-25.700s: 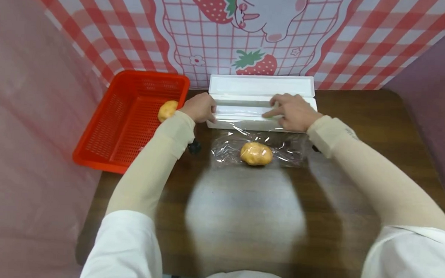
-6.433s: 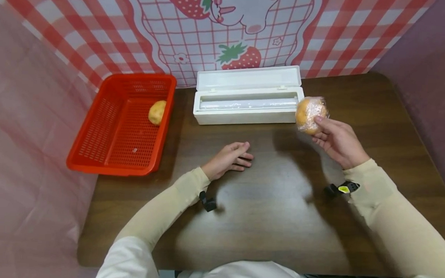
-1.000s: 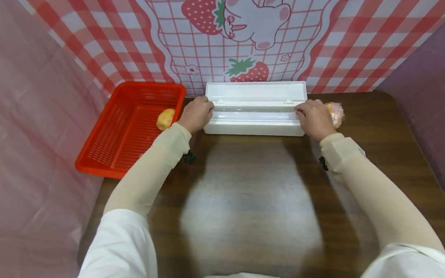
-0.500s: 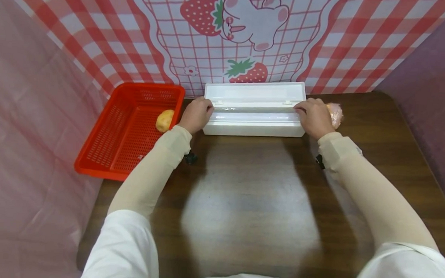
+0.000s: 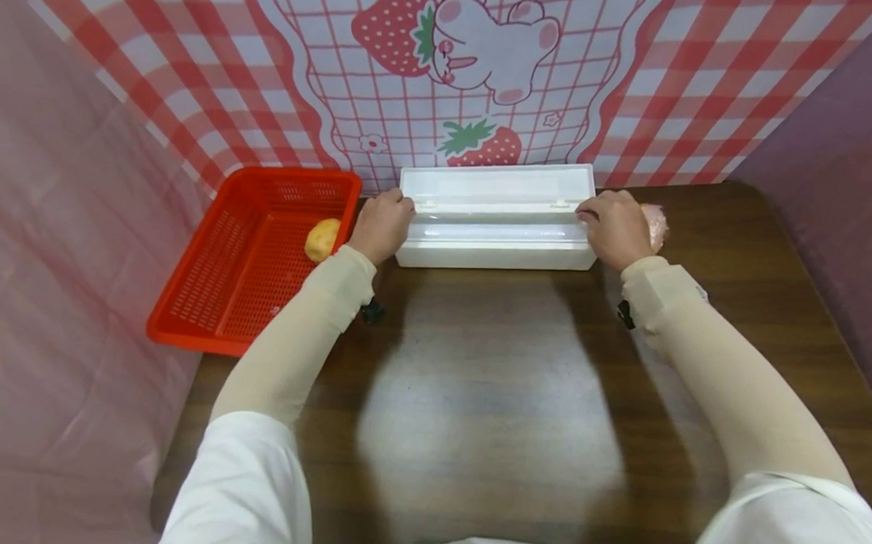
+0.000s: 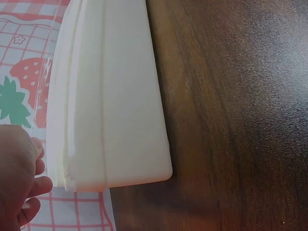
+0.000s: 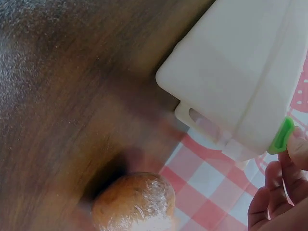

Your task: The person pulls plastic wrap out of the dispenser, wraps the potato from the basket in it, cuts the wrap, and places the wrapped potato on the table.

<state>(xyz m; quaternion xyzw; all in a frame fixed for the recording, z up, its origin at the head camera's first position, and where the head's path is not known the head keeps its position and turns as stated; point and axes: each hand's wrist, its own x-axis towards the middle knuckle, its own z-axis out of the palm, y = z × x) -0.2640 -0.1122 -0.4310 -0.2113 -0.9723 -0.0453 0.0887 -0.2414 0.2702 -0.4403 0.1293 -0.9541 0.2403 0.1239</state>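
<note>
A person's left hand (image 5: 383,223) is at the left end of a long white box (image 5: 495,259), thumb and fingers together, pinching what looks like the edge of clear film (image 6: 46,72) above the box's back edge. At the box's right end, the right hand (image 5: 616,229) has thumb and fingertips pinched at a small green tab (image 7: 282,137); whether film is caught there too, I cannot tell. Inside the box lies a pale roll (image 5: 507,232), and the lid (image 5: 498,179) stands raised behind it. Just right of the box, apart from it, sits a film-wrapped potato (image 7: 132,204), partly hidden by the right hand in the head view. Left of the box is a red basket (image 5: 206,345) holding a bare potato (image 5: 322,240). The wooden table (image 5: 489,404) stretches in front. The likely risks: an uneven pull could make the film bunch or tear; a loose pinch could let its edge slip back; an elbow or wrist swinging right could knock the wrapped potato.
</note>
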